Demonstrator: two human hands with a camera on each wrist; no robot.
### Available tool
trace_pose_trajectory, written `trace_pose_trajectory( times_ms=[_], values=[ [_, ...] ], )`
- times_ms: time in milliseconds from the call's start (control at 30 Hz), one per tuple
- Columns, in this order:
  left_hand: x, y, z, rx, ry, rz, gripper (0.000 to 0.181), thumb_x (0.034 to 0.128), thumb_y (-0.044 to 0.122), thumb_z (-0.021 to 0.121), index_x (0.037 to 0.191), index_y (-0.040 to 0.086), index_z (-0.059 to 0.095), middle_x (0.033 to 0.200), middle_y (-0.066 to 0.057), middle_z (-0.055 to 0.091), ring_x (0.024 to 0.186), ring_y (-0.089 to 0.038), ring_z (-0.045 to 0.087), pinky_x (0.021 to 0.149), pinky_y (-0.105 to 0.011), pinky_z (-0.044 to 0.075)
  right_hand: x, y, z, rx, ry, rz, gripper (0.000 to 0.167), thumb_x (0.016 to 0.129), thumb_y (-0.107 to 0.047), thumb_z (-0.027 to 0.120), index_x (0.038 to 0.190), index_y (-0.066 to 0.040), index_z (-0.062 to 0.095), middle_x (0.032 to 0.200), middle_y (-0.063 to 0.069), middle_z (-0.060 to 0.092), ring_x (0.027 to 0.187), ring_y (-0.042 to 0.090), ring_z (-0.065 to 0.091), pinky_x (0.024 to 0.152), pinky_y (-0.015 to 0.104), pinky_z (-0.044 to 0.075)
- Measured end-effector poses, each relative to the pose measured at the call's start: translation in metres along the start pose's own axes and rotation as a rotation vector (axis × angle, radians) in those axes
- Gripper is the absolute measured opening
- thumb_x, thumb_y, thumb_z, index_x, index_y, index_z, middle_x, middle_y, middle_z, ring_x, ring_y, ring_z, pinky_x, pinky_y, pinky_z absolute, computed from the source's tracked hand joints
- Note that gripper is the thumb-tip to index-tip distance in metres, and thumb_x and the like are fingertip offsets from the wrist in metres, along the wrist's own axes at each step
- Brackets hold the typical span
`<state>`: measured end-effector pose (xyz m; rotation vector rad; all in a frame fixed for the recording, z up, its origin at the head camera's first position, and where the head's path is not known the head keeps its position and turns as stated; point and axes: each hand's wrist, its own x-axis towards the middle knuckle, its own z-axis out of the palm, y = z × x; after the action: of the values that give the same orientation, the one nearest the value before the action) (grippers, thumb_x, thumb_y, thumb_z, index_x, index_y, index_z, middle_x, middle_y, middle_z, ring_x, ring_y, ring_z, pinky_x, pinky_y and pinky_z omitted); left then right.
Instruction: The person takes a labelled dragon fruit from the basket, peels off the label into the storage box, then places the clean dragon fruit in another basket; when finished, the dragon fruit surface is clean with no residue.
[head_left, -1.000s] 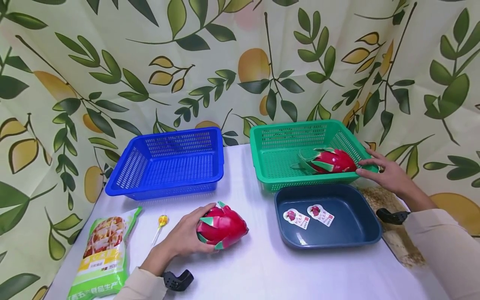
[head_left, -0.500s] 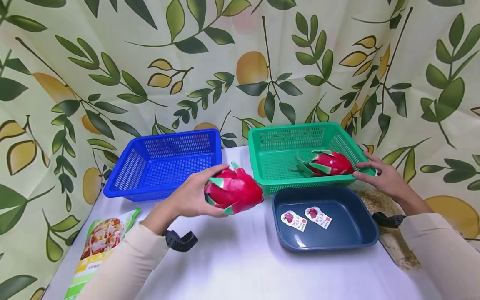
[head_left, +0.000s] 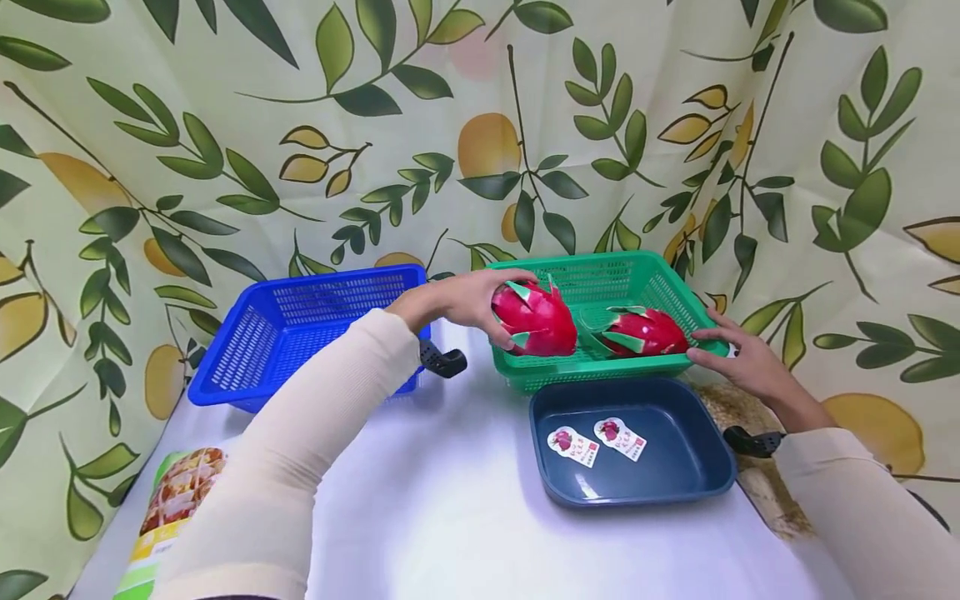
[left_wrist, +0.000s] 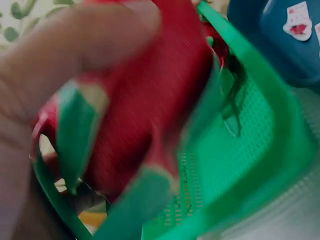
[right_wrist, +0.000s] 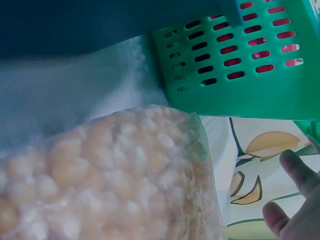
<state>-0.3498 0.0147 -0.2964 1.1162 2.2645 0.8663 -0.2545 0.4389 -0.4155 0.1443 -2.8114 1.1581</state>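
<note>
My left hand [head_left: 472,302] grips a red dragon fruit [head_left: 542,321] with green scales above the left part of the green basket [head_left: 525,371]. In the left wrist view, the thumb lies across the blurred dragon fruit [left_wrist: 145,110], and the basket's mesh shows beneath. A second dragon fruit [head_left: 656,333] lies at the right inside the basket. My right hand [head_left: 750,362] is at the basket's right front corner, with its fingers spread and fairly straight against the rim. In the right wrist view, its fingertips [right_wrist: 295,165] are near the basket wall [right_wrist: 250,95].
An empty-looking blue basket [head_left: 225,387] stands left. In front of the green one is a dark blue tray [head_left: 667,442] with two fruit-picture labels [head_left: 573,446]. A printed food bag [head_left: 168,517] lies front left. A clear bag of round beige pieces [right_wrist: 110,175] sits right of the tray.
My left hand has lifted the dragon fruit from the table and carried it right and away from me, over the green basket. The right hand has stayed at the basket's corner.
</note>
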Motion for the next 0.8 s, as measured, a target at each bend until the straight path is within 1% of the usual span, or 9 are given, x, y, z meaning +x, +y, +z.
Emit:
trace_pose_trajectory(
  times_ms=[67, 167, 300, 400, 533, 633, 700, 767, 800],
  values=[
    [0.021, -0.001, -0.002, 0.014, -0.064, -0.016, 0.095, 0.0643, 0.016, 0.089, 0.145, 0.017, 0.038, 0.127, -0.005, 0.049, 0.115, -0.022, 0.047, 0.078, -0.032, 0.055, 0.000, 0.000, 0.001, 0.020, 0.002, 0.000, 0.053, 0.091, -0.033, 0.067, 0.122, 0.008, 0.056, 0.156, 0.024, 0.012, 0.136, 0.056, 0.008, 0.091, 0.077, 0.025],
    [0.048, -0.006, 0.000, 0.022, -0.141, -0.044, 0.097, 0.0634, 0.012, 0.090, 0.145, 0.018, 0.038, 0.128, -0.005, 0.048, 0.116, -0.023, 0.046, 0.077, -0.032, 0.055, 0.000, 0.000, 0.004, 0.024, 0.002, 0.001, 0.051, 0.091, -0.032, 0.068, 0.122, 0.008, 0.057, 0.156, 0.024, 0.014, 0.136, 0.056, 0.010, 0.091, 0.077, 0.025],
    [0.074, -0.014, 0.005, 0.004, -0.193, -0.104, 0.100, 0.0614, 0.008, 0.090, 0.146, 0.021, 0.038, 0.130, -0.006, 0.046, 0.118, -0.024, 0.045, 0.077, -0.032, 0.055, 0.001, 0.000, 0.006, 0.023, -0.001, -0.010, 0.051, 0.091, -0.032, 0.069, 0.122, 0.006, 0.058, 0.156, 0.023, 0.016, 0.137, 0.054, 0.012, 0.092, 0.076, 0.026],
    [0.087, -0.023, 0.012, -0.029, -0.207, -0.137, 0.102, 0.0604, 0.004, 0.090, 0.146, 0.023, 0.038, 0.131, -0.006, 0.045, 0.118, -0.025, 0.044, 0.077, -0.034, 0.055, 0.004, -0.001, 0.008, 0.038, -0.003, -0.023, 0.050, 0.090, -0.033, 0.069, 0.122, 0.005, 0.059, 0.157, 0.021, 0.016, 0.137, 0.052, 0.012, 0.093, 0.076, 0.026],
    [0.101, -0.038, 0.025, -0.084, -0.233, -0.156, 0.102, 0.0618, 0.000, 0.088, 0.147, 0.020, 0.036, 0.132, -0.008, 0.044, 0.119, -0.027, 0.044, 0.078, -0.034, 0.055, 0.003, -0.001, 0.007, 0.045, -0.003, -0.023, 0.049, 0.090, -0.032, 0.069, 0.122, 0.003, 0.059, 0.157, 0.019, 0.016, 0.138, 0.051, 0.013, 0.094, 0.076, 0.025],
    [0.109, -0.048, 0.034, -0.110, -0.251, -0.201, 0.101, 0.0631, 0.001, 0.087, 0.148, 0.023, 0.037, 0.133, -0.008, 0.043, 0.121, -0.028, 0.042, 0.078, -0.034, 0.055, 0.000, -0.001, 0.004, 0.028, -0.002, -0.013, 0.049, 0.090, -0.033, 0.069, 0.122, 0.003, 0.059, 0.157, 0.020, 0.017, 0.137, 0.052, 0.014, 0.094, 0.076, 0.024],
    [0.113, -0.052, 0.038, -0.120, -0.243, -0.232, 0.100, 0.0633, 0.000, 0.086, 0.148, 0.025, 0.039, 0.135, -0.007, 0.042, 0.122, -0.028, 0.040, 0.078, -0.034, 0.054, -0.001, 0.000, 0.001, 0.023, -0.004, -0.012, 0.050, 0.090, -0.033, 0.069, 0.122, 0.003, 0.059, 0.157, 0.020, 0.017, 0.138, 0.051, 0.013, 0.094, 0.076, 0.023],
    [0.116, -0.053, 0.038, -0.125, -0.227, -0.239, 0.099, 0.0627, -0.003, 0.085, 0.147, 0.026, 0.041, 0.139, -0.005, 0.040, 0.124, -0.028, 0.037, 0.078, -0.035, 0.055, -0.001, 0.002, -0.003, 0.015, -0.009, -0.012, 0.050, 0.090, -0.033, 0.069, 0.123, 0.003, 0.059, 0.157, 0.020, 0.017, 0.138, 0.050, 0.012, 0.095, 0.076, 0.022],
    [0.117, -0.053, 0.037, -0.126, -0.218, -0.229, 0.098, 0.0625, -0.003, 0.084, 0.146, 0.026, 0.042, 0.140, -0.005, 0.040, 0.126, -0.028, 0.036, 0.079, -0.036, 0.054, -0.001, 0.003, -0.004, 0.012, -0.011, -0.012, 0.050, 0.090, -0.033, 0.070, 0.123, 0.003, 0.059, 0.157, 0.020, 0.017, 0.138, 0.050, 0.012, 0.096, 0.076, 0.021]
  ],
)
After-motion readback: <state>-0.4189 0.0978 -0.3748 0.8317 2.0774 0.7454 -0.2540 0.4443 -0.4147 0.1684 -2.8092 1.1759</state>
